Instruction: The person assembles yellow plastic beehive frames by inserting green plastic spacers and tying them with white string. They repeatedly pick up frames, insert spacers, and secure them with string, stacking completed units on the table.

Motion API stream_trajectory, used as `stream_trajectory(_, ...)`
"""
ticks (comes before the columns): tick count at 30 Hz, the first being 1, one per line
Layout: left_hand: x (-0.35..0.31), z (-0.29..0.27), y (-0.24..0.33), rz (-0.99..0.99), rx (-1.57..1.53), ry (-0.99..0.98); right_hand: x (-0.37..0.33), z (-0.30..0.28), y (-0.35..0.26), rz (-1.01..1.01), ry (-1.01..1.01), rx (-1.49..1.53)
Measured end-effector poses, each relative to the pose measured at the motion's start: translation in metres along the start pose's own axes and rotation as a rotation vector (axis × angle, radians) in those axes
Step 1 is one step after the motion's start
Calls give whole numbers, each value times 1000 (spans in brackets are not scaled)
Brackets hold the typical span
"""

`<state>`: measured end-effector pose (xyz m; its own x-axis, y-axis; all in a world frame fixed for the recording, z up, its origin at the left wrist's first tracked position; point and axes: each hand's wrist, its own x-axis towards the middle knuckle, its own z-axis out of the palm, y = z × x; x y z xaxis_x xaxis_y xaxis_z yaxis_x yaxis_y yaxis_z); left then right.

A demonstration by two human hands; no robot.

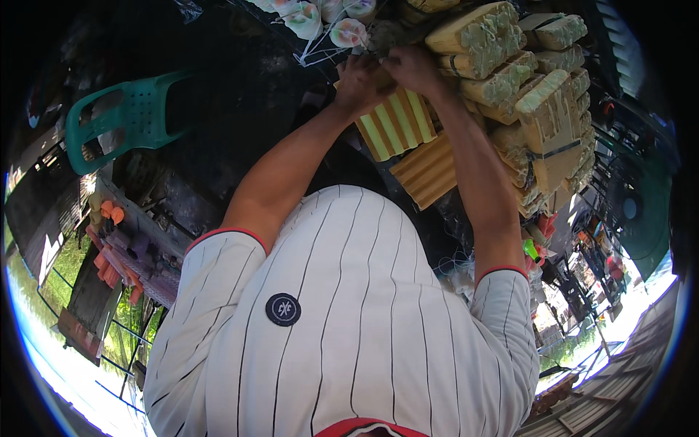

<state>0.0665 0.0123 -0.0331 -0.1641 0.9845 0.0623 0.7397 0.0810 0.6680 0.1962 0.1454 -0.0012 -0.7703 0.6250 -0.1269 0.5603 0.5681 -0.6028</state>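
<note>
A block with brown and pale green stripes (pixel 397 125) lies in front of me at the upper middle, tilted. My left hand (pixel 358 84) rests over its far left part, fingers bent over its far end and slightly parted. Close by on the right, my right hand (pixel 413 69) is closed at the far edge of the block; what its fingertips pinch is hidden. Nearer to me, a brown ridged block (pixel 428 171) sits just below the striped one, partly behind my right forearm.
Tan blocks with pale drips and dark straps (pixel 550 135) are stacked at the right. White rounded pieces with coloured patches (pixel 348 33) and white strings sit at the far edge. A green plastic chair (pixel 138 113) stands left; orange pieces (pixel 116 266) lie at lower left.
</note>
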Motion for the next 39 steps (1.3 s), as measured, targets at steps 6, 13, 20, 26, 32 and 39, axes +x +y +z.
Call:
stream_trajectory(6, -19, -11, -4, -1, -22, -11, 1, 3, -4, 65, -62, 76)
stream_trajectory(13, -16, -8, 0, -66, -85, 40, 1, 12, -7, 207, -26, 492)
stream_trajectory(20, -18, -11, 2, -84, -88, 60, 5, 13, -4, 160, -60, 396)
stream_trajectory(26, -19, -9, 6, -128, -54, 2, 11, -14, -16, 245, -27, 496)
stream_trajectory(32, -19, -14, -6, -102, -53, -44, 6, -42, -37, 104, -174, 205)
stream_trajectory(39, -53, -38, -19, -135, -51, 13, 1, 5, -21, -259, 67, -436)
